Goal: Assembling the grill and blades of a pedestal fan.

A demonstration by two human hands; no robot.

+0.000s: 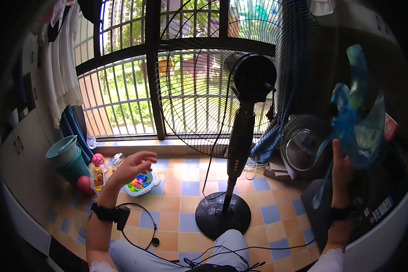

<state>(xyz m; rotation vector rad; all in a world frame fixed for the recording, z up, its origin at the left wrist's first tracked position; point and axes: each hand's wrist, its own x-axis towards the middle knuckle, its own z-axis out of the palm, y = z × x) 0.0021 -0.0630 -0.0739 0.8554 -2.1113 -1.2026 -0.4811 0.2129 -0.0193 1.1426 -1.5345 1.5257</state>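
Note:
A black pedestal fan stands on the tiled floor in front of me, its rear wire guard mounted and the motor hub bare. My right hand is raised at the right and holds a translucent blue fan blade, which looks blurred. My left hand hovers open above the floor at the left, holding nothing, fingers spread. Both wrists wear black bands.
The fan's round base sits just beyond my knees. A second wire guard leans at the right. Teal buckets, a pink ball and a tub of coloured toys lie at the left. A barred window is behind. Cables cross the floor.

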